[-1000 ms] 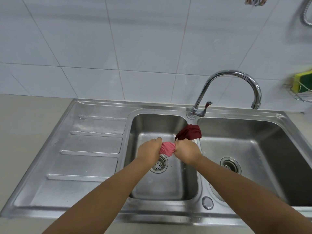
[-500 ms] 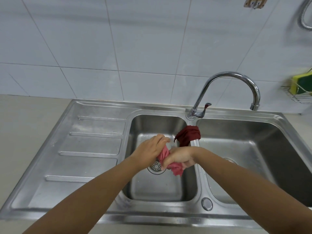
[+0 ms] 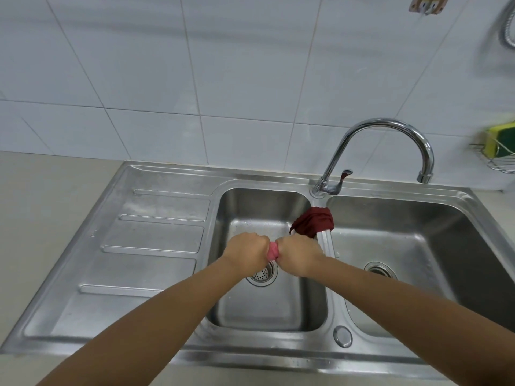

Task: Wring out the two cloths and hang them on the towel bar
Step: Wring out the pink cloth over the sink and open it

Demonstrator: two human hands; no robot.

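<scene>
A pink cloth (image 3: 272,251) is bunched tight between my two fists, and only a small fold of it shows. My left hand (image 3: 245,251) grips its left end and my right hand (image 3: 298,254) grips its right end, knuckles almost touching, above the drain of the left basin (image 3: 262,274). A dark red cloth (image 3: 313,223) lies draped over the divider between the two basins, just behind my right hand. No towel bar is in view.
The steel double sink (image 3: 412,360) has a ribbed drainboard (image 3: 150,240) on the left and a curved tap (image 3: 381,146) behind the divider. A wire rack with a yellow-green sponge (image 3: 497,143) hangs on the tiled wall at right. A hose (image 3: 507,23) curls at top right.
Half a second ago my hands were twisted apart with the pink cloth hanging between them. Now both fists are level and pressed close together on it.
</scene>
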